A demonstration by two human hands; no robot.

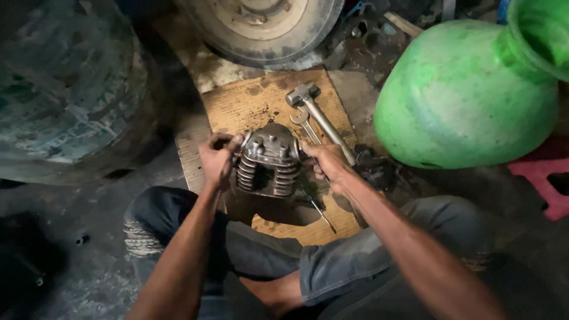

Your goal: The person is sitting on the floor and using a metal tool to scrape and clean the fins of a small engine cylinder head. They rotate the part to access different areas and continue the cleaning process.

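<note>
A finned metal engine cylinder head [269,160] stands on a worn wooden board [237,106] on the floor. My left hand [216,160] grips its left side near the top, fingers curled on the edge. My right hand [325,163] holds its right side. A steel hammer [317,115] lies on the board just beyond the right hand, with an open-end spanner [303,121] beside it. A thin screwdriver-like rod [317,207] lies on the board under my right wrist.
A big green plastic pot [468,95] fills the right. A wheel with a tyre [261,26] lies at the top, a large dark tyre [65,89] at the left. My jeans-clad legs [332,266] are folded at the bottom. A dark greasy part [376,169] sits right of the board.
</note>
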